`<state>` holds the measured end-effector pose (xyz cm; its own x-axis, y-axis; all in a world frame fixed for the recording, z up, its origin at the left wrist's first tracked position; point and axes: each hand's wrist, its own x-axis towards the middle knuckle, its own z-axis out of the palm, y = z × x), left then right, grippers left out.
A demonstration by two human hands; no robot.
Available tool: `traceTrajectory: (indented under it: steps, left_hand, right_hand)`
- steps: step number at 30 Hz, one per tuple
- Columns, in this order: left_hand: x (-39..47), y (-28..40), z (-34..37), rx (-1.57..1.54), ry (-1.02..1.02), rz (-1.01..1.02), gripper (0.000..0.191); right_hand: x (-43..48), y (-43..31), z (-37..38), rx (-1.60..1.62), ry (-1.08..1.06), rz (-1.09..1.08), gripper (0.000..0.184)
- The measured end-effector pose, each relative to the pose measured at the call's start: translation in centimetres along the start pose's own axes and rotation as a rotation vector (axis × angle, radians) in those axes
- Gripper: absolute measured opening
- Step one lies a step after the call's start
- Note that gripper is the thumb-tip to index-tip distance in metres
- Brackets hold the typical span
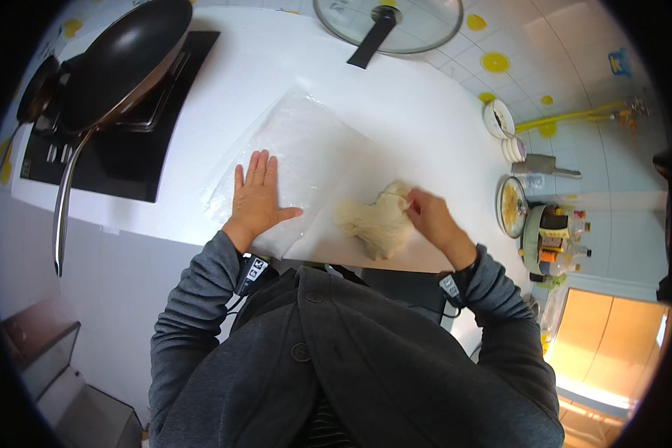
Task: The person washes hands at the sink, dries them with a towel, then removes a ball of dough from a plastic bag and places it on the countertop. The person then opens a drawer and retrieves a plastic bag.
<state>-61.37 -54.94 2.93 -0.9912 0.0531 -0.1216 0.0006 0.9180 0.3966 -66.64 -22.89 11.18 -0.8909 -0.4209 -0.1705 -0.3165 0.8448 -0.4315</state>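
My left hand (256, 196) lies flat, fingers spread, on a clear plastic sheet or bag (313, 140) spread over the white countertop (425, 112). To the right of the plastic, near the counter's front edge, sits an uneven lump of pale dough (382, 224). The fingers of my right hand (430, 218) pinch the dough at its upper right side. That hand is slightly blurred, and its fingertips are partly hidden.
A wok (126, 67) stands on the black cooktop (129, 168) at left, its long handle jutting past the counter's front. A glass lid (336, 28) leans at the back. At right are a bowl (498, 119), a cleaver (537, 165), a lidded dish (511, 207) and bottles (563, 252).
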Motion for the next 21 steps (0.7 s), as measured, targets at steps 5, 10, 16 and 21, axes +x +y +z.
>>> traceTrajectory:
  steps: [5, 10, 16, 21]
  left_hand:
    - [0.1, 0.7, -0.2, 0.018, -0.02, -0.019, 0.104]
    - [0.4, 0.7, -0.4, 0.01, -0.023, -0.009, 0.1]
    - [0.4, -1.1, -0.5, -0.693, 0.149, -0.096, 0.065]
    - [0.0, -3.2, -1.6, -0.372, 0.399, -0.062, 0.052]
  right_hand:
    - [-2.0, 1.1, 5.3, -0.067, 0.138, -0.178, 0.014]
    - [-4.4, 1.0, 3.2, 0.025, -0.091, -0.196, 0.028]
    - [-6.5, 0.5, 2.3, -0.037, -0.152, -0.311, 0.043]
    - [-3.8, -0.4, 1.5, -0.028, -0.308, -0.31, 0.04]
